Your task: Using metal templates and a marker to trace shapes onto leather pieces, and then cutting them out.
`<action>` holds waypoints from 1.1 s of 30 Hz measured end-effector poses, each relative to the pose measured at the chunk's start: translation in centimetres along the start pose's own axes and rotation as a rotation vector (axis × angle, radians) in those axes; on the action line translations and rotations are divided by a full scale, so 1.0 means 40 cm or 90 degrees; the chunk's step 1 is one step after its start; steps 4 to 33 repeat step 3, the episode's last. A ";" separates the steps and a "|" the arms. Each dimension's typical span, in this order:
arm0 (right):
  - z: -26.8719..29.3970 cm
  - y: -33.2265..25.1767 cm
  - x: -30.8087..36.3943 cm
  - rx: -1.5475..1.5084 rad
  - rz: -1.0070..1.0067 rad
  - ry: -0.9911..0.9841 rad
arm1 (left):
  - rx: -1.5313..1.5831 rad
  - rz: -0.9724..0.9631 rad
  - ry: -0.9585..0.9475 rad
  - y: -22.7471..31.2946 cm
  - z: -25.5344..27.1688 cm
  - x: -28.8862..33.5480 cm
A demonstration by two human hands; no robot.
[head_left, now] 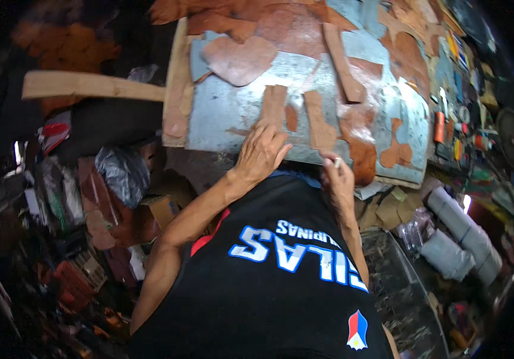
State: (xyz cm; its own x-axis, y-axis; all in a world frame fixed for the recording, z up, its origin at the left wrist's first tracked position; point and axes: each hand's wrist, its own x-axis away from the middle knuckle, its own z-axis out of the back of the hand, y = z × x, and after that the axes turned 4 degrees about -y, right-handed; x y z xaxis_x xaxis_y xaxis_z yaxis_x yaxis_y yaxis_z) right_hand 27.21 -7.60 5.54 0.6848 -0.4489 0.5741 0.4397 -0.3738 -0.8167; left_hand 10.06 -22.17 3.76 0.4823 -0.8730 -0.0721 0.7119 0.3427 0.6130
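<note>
My left hand (262, 151) lies at the near edge of a metal-topped work table, its fingers flat on the lower end of a brown leather piece (274, 100) and its thumb held apart. My right hand (339, 180) is closed at the table's front edge, around a small object with a whitish end (337, 162) whose kind I cannot make out. Just beyond that hand lies another cut leather piece (318, 122), wider at its near end. Between the two pieces sits a small dark brown leather scrap (292, 118).
Leather pieces cover much of the metal table top (227, 122), including a rounded one (240, 60) and a long strip (343, 63). A wooden bar (92, 85) juts out left. Tools and an orange thread spool (439, 127) stand at right. Wrapped rolls (463, 227) lie below.
</note>
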 end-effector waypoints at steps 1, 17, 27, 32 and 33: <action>0.005 0.009 0.003 -0.059 -0.015 0.015 | -0.023 0.017 0.016 -0.020 0.017 0.006; -0.035 0.011 0.001 -0.126 -0.037 0.009 | -0.057 0.048 -0.001 -0.056 0.039 0.016; -0.035 0.011 0.001 -0.126 -0.037 0.009 | -0.057 0.048 -0.001 -0.056 0.039 0.016; -0.035 0.011 0.001 -0.126 -0.037 0.009 | -0.057 0.048 -0.001 -0.056 0.039 0.016; -0.035 0.011 0.001 -0.126 -0.037 0.009 | -0.057 0.048 -0.001 -0.056 0.039 0.016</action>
